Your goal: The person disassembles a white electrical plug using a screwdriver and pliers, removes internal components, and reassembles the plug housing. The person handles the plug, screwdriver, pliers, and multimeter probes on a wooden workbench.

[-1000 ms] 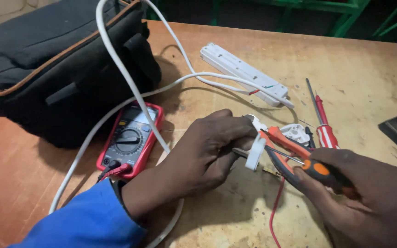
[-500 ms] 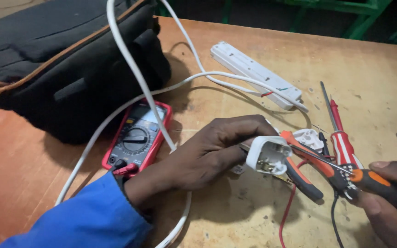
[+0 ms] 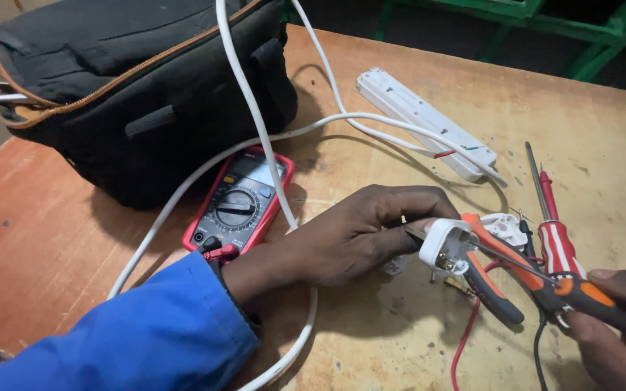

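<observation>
Left hand pinches the white plug at centre-right, fingers curled around its near side. Right hand grips an orange-handled screwdriver — shaft running left into the plug. Pliers lie just beneath on the wooden table.

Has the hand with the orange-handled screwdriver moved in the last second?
Yes. The right hand has drawn back to the right, away from the red multimeter, while its screwdriver tip now reaches into the white plug.
</observation>
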